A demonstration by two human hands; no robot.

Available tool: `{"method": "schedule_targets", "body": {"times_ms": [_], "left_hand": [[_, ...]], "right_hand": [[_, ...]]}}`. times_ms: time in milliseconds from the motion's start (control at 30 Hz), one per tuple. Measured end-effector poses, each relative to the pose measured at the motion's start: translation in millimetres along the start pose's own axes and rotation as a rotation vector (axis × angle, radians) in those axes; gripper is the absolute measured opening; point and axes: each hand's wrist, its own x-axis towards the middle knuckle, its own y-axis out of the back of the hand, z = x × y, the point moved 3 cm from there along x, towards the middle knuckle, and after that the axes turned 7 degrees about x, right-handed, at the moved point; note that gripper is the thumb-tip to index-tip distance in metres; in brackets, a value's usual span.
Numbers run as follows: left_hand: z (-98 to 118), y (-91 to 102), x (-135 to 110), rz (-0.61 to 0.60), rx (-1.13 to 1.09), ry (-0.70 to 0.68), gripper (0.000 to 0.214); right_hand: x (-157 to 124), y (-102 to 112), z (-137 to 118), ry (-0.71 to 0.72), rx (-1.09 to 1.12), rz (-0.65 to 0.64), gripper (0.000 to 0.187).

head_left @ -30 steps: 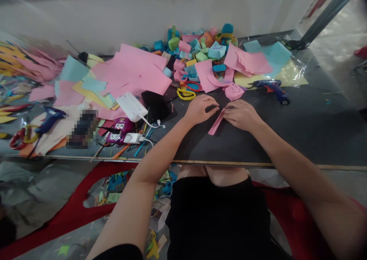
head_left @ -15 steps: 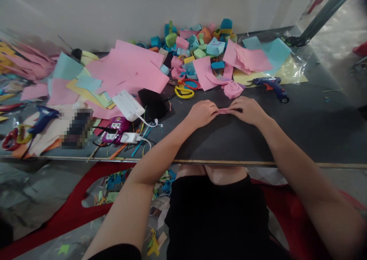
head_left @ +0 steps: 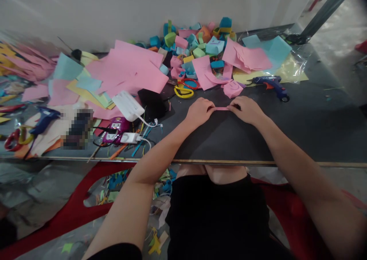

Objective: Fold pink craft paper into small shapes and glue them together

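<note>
A narrow folded pink paper strip (head_left: 221, 108) lies level on the dark tabletop (head_left: 301, 134), stretched between my two hands. My left hand (head_left: 200, 111) pinches its left end with curled fingers. Its right end is pinched by my right hand (head_left: 247, 109), fingers bent down onto the table. Only the short middle part of the strip shows between the fingertips.
Yellow and red scissors (head_left: 185, 89) lie just beyond my hands. A blue glue gun (head_left: 272, 84) rests at the right, another (head_left: 43, 117) at the left. Pink paper sheets (head_left: 129, 71), a heap of coloured paper pieces (head_left: 197, 42), chargers and cables (head_left: 129, 132) crowd the left and back.
The strip, slanted under my right hand a second ago, has been turned level. My hands have since moved slightly apart, showing more of the strip between them.
</note>
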Motion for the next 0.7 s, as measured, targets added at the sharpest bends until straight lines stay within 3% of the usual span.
{"method": "schedule_targets", "body": {"times_ms": [200, 300, 533, 700], "left_hand": [[-10.4, -0.7, -0.9, 0.07, -0.128, 0.157, 0.016], [-17.5, -6.2, -1.4, 0.107, -0.187, 0.192, 0.025], [-35.7, -18.9, -0.6, 0.25, 0.013, 0.243, 0.025], [-37.6, -22.0, 0.6, 0.242, -0.038, 0.288, 0.017]], "right_hand": [[0.5, 0.6, -1.0, -0.126, -0.038, 0.066, 0.034], [0.7, -1.2, 3.0, -0.116, -0.042, 0.117, 0.043], [5.6, -7.7, 14.7, -0.082, -0.013, 0.172, 0.052], [3.7, -4.9, 21.7, -0.146, 0.063, 0.211, 0.048]]}}
